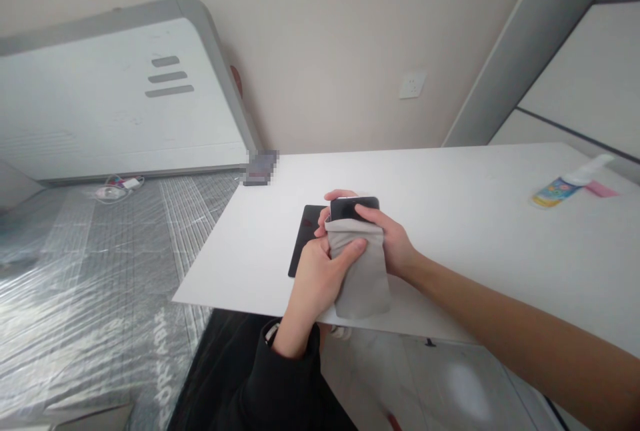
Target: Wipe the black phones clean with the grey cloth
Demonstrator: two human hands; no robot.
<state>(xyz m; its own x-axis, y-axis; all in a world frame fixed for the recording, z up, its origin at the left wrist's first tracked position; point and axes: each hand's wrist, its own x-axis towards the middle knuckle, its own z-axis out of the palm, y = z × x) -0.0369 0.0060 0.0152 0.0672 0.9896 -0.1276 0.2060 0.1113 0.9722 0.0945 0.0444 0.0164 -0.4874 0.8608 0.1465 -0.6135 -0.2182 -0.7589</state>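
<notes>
Left hand (315, 279) pinches grey cloth (363, 281) round the smartphone (353, 208) the right hand (396, 245) clasps; slick fabric might let it drop at 6 o'clock.

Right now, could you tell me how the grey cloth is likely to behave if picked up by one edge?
The grey cloth is probably floppy: it hangs limp from the left hand. It looks thin, so likely light. Pinched against the black phone, it may slide on that smooth face.
</notes>
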